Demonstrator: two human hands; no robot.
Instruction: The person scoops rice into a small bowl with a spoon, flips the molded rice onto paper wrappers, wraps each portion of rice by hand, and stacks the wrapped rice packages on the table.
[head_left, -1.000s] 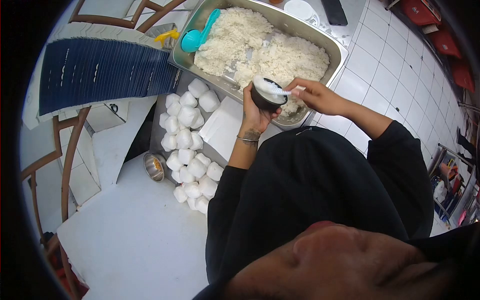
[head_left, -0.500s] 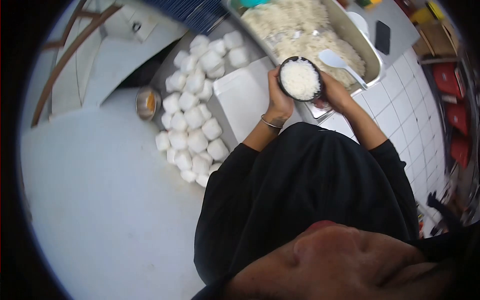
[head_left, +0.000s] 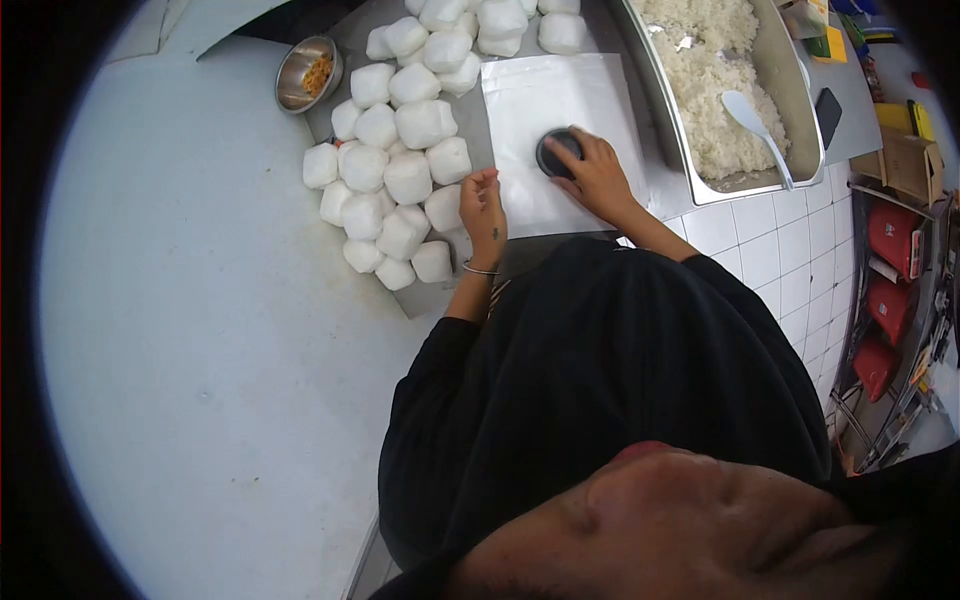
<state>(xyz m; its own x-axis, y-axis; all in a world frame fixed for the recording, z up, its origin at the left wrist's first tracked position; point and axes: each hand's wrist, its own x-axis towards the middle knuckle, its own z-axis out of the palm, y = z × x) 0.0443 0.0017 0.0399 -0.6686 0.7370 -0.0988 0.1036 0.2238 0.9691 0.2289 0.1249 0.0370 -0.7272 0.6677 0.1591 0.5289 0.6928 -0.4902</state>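
Note:
A small black bowl (head_left: 560,152) sits upside down on a sheet of white wrapping paper (head_left: 530,95). My right hand (head_left: 603,180) grips it from the right, fingers over its base. Any rice under it is hidden. By the paper's left edge is my left hand (head_left: 486,218), its fingers curled together; whether they pinch anything I cannot make out. White wrapped bundles (head_left: 403,232) are heaped just left of that hand. To the right stands a deep metal tray (head_left: 672,120) of cooked rice (head_left: 705,85), with a white rice paddle (head_left: 750,118) lying in it.
A metal bowl with orange-brown filling (head_left: 308,75) stands beyond the bundles, on the left. Beside the tray, a dark phone (head_left: 828,115) lies on the counter. A pale surface (head_left: 200,330) spans the left side. Red containers (head_left: 890,240) sit on a rack at far right.
The rice-filled black bowl has gone from upright in both hands to upside down on the paper. My left hand has let go of it and moved left. The view has shifted.

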